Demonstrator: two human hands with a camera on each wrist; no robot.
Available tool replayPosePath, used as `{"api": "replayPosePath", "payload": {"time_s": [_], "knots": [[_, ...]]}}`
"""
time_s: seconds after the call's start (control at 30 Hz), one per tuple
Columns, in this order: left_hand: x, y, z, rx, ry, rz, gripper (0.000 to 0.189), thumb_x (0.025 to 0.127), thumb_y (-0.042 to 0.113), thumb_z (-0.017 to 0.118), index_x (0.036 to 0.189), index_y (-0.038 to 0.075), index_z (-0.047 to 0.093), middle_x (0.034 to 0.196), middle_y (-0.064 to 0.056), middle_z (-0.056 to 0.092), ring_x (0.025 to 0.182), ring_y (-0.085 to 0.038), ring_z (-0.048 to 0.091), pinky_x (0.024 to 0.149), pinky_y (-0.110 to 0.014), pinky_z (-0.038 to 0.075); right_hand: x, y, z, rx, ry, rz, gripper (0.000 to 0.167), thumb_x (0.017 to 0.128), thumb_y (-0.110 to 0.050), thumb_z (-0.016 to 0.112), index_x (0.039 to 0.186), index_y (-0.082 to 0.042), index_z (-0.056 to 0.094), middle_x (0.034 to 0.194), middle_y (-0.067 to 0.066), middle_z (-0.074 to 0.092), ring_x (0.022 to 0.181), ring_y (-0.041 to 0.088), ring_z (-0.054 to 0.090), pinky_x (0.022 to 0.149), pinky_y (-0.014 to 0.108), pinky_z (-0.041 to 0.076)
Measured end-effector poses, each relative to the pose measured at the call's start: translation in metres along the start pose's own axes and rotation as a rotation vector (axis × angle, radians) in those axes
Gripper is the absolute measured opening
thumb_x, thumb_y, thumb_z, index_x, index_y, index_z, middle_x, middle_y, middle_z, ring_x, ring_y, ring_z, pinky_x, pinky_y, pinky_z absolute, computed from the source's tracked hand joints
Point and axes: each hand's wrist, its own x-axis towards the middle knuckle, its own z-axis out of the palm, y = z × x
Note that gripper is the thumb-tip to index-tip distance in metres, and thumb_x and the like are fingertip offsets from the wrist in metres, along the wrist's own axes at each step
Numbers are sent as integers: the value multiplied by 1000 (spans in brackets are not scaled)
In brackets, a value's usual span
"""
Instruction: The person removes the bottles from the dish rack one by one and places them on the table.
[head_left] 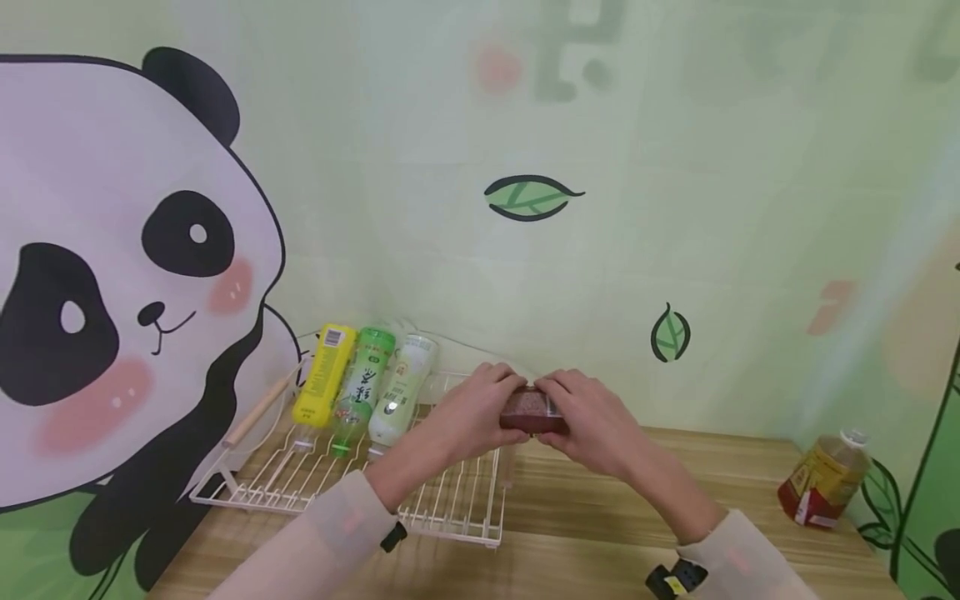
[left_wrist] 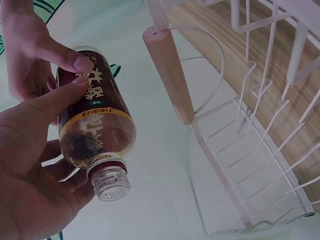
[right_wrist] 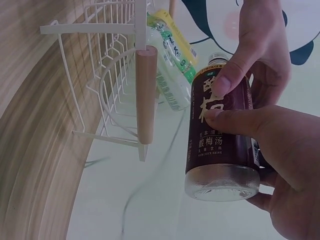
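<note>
Both hands hold one plum juice bottle (head_left: 531,410) sideways in front of the wall, above the table. It has a dark brown label with gold characters. In the left wrist view the bottle (left_wrist: 95,105) shows a bare threaded neck with no cap. My left hand (head_left: 476,408) grips the neck half, its thumb on the label. My right hand (head_left: 596,417) grips the base half, thumb also on the label; the clear base shows below it in the right wrist view. The two thumbs nearly meet on the label (right_wrist: 220,127).
A white wire rack (head_left: 446,534) with wooden handles (head_left: 257,412) stands on the wood-grain table (head_left: 637,533) at left. Lying in it are a yellow bottle (head_left: 325,375), a green bottle (head_left: 363,383) and a whitish bottle (head_left: 403,387). Another bottle (head_left: 823,479) stands far right.
</note>
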Motion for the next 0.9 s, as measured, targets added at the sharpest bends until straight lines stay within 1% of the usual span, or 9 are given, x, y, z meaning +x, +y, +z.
{"api": "replayPosePath", "payload": {"time_s": [0.07,0.17,0.27,0.37,0.5,0.63,0.7,0.8,0.9], "knots": [[0,-1,1,-7,-6,0,72,89,41,87,145,6,60,137,-6,61,122,-21,56,98,-34,56,-1,0,0,-8,4,4,66,81,-28,95,133,-2,65,128,11,67,117,30,62,94,50,56],[-1,-4,0,-48,-29,-8,79,89,44,87,150,5,56,141,-7,59,126,-22,55,101,-35,56,-3,0,-1,-26,6,5,65,80,-30,95,132,-3,66,126,9,68,118,29,61,95,51,54],[-3,-10,-1,-101,-59,-35,89,87,50,87,154,5,51,146,-8,56,131,-22,54,105,-36,54,-5,0,-3,-32,4,4,64,81,-31,95,131,-3,67,126,9,69,117,29,62,95,51,54],[-7,-19,-5,-153,-74,-64,99,83,57,87,157,5,47,151,-9,52,136,-25,52,109,-40,52,-7,1,-4,-26,1,4,65,80,-30,96,132,-3,67,127,10,69,118,29,62,95,51,54],[-16,-32,-11,-222,-51,-112,108,79,64,85,160,5,43,156,-12,48,143,-31,48,113,-46,49,-10,6,-7,-10,-3,22,67,80,-28,96,135,-3,65,130,9,68,120,29,61,96,52,54],[-26,-48,-15,-250,-6,-165,109,79,63,86,159,3,43,157,-15,47,144,-35,47,114,-50,47,-15,13,-10,2,-7,34,70,80,-26,96,137,-2,64,131,11,66,120,30,60,96,53,54],[-30,-55,-16,-233,17,-193,108,80,63,86,159,3,43,157,-15,47,144,-35,47,114,-50,47,-19,17,-13,10,0,32,71,79,-24,96,138,0,63,131,13,65,119,31,61,94,54,55],[-34,-64,-16,-196,49,-213,108,80,64,84,158,2,44,156,-16,49,143,-36,48,113,-51,47,-26,24,-16,34,9,46,73,79,-21,96,139,0,61,130,14,64,117,33,62,93,55,57],[-37,-71,-11,-151,74,-224,108,80,68,82,159,3,44,155,-16,50,141,-35,50,113,-50,48,-33,32,-18,80,13,72,74,78,-16,96,141,0,59,131,15,63,117,33,62,93,54,58]]}}
